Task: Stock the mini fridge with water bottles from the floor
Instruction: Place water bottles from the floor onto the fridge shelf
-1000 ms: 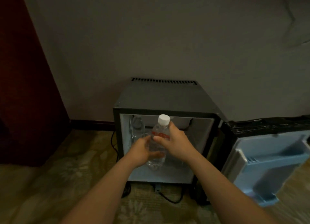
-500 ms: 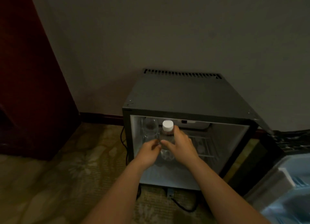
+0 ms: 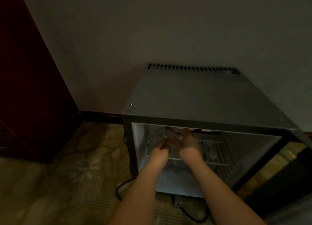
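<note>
The dark grey mini fridge [image 3: 202, 96] stands open against the wall. Both my hands reach inside its upper left part. My left hand [image 3: 162, 146] and my right hand [image 3: 186, 140] close around a clear water bottle [image 3: 173, 141], which is blurred and mostly hidden by the fingers and the fridge's top edge. It sits above the wire shelf [image 3: 214, 162]. Another clear bottle shape shows faintly at the left inner wall [image 3: 152, 137].
A black power cord [image 3: 125, 186] loops on the patterned carpet [image 3: 67, 174] in front of the fridge. A dark red cabinet [image 3: 25, 89] stands at the left. The open fridge door's dark edge [image 3: 287, 182] is at the lower right.
My head has moved closer and higher over the fridge. Both hands have pushed the bottle deeper inside, up under the top edge; its white cap is now out of sight.
</note>
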`<state>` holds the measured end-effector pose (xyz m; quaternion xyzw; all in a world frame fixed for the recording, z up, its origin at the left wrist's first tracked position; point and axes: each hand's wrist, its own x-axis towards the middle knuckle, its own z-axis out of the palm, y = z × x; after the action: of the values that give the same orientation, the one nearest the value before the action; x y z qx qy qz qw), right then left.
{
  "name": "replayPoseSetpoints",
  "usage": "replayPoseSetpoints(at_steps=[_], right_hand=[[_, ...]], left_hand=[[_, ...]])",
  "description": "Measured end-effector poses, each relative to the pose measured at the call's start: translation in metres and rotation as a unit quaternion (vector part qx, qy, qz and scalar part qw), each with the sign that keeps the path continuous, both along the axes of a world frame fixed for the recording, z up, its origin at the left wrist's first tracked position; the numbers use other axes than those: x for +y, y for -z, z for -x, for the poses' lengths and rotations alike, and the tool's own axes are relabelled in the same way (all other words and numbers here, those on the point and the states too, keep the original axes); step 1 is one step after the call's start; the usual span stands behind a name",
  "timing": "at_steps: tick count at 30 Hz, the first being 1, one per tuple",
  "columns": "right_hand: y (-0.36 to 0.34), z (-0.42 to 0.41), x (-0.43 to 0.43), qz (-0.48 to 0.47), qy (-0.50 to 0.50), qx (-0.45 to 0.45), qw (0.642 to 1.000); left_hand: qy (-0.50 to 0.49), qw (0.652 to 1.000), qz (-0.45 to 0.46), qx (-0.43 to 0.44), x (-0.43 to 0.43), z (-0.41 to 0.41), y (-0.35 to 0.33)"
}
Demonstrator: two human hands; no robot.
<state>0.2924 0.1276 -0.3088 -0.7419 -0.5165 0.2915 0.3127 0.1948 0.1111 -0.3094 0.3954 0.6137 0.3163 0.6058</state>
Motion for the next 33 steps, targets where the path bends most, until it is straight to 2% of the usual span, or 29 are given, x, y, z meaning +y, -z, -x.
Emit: replayPoseSetpoints(at_steps=[4,9,14,20,26,33], right_hand=[[0.006,0.005,0.009,0.003,-0.004,0.028,1.000],[0.011,0.003,0.006,-0.004,-0.022,0.043,0.999],[0.022,-0.006,-0.019,0.066,-0.063,0.027,0.995],[0.009,-0.024,-0.054,0.070,-0.084,-0.008,0.994],[-0.010,-0.035,-0.090,0.083,-0.113,-0.073,0.987],[-0.038,-0.062,-0.142,0.110,-0.096,-0.129,0.981]], left_hand=[[0.009,0.998,-0.007,0.055,0.012,-0.005,0.006],[0.003,0.999,-0.013,0.035,0.010,-0.001,0.005],[0.063,0.993,-0.010,0.099,-0.008,0.007,-0.002],[0.166,0.972,-0.019,0.164,-0.036,0.021,-0.008],[0.197,0.966,-0.010,0.170,-0.060,0.021,-0.023],[0.231,0.953,-0.031,0.194,-0.103,0.003,-0.052]])
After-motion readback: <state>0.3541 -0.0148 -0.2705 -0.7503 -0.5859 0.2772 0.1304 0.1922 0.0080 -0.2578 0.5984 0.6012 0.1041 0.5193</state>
